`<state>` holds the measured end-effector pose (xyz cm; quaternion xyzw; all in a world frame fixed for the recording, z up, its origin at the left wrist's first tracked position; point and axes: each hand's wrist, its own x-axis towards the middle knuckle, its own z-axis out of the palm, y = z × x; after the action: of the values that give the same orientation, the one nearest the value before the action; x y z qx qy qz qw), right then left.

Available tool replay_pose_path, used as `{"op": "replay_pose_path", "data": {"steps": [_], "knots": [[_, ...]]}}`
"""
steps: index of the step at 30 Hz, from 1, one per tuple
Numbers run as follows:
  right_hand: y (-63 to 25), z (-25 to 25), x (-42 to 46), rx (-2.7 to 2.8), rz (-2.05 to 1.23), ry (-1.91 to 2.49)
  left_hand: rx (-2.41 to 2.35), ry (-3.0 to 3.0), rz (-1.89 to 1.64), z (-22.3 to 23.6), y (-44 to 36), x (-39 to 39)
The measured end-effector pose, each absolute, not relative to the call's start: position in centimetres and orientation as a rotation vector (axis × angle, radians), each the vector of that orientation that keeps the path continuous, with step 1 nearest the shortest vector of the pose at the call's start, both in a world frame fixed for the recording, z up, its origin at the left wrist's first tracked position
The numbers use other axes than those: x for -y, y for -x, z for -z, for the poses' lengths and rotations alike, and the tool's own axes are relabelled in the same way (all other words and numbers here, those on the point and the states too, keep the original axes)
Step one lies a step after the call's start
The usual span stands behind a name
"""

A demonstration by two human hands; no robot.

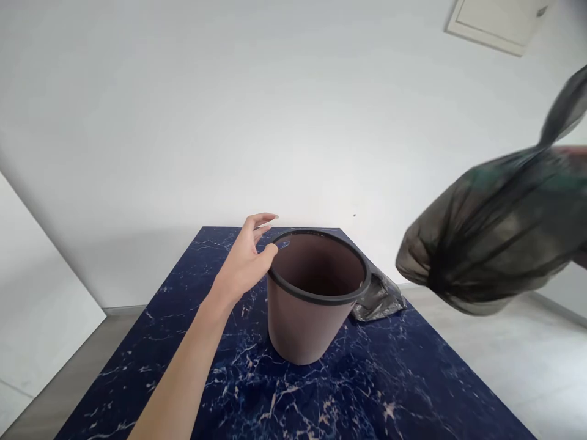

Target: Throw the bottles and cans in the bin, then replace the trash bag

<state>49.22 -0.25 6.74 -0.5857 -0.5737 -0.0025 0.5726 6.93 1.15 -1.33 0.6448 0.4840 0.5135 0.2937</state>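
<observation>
A brown waste bin (298, 327) with a dark rim stands upright on the table, its mouth facing up. At the left of its rim is my left hand (250, 253), fingers apart and curved; the thumb reaches the rim, though I cannot tell if it presses on it. A filled, see-through black garbage bag (495, 232) with a gathered top hangs in the air at the right. Only a sliver of my right hand (573, 150) shows at the right edge; it holds the bag, which hides most of its fingers.
Behind the bin's right side, another black plastic bag (380, 299) lies crumpled and flat on the blue marble-patterned table (293, 403). The table's far end meets a white wall (229, 122). A white panel (36, 305) stands at the left, and pale floor (504, 354) lies to the right.
</observation>
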Motion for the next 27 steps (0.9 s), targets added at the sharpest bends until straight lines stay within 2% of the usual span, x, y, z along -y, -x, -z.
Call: {"op": "replay_pose_path", "data": {"steps": [3, 8, 13, 27], "knots": [[-50.2, -5.0, 1.7, 1.259, -0.167, 1.638, -1.235, -1.633, -1.395, 1.5, -7.4, -1.7], [-55.8, 1.2, 1.2, 1.465, 0.159, 1.802, -1.201, -1.633, -1.347, 2.2, -7.5, -2.5], [-58.5, 6.0, 1.9, 1.678, 0.279, 1.675, -1.142, -1.549, -1.399, 2.5, -7.7, -2.9], [-53.3, 12.1, 3.9, 2.297, 0.365, 1.319, -1.289, -1.467, -1.698, 3.4, -8.9, -3.5]]}}
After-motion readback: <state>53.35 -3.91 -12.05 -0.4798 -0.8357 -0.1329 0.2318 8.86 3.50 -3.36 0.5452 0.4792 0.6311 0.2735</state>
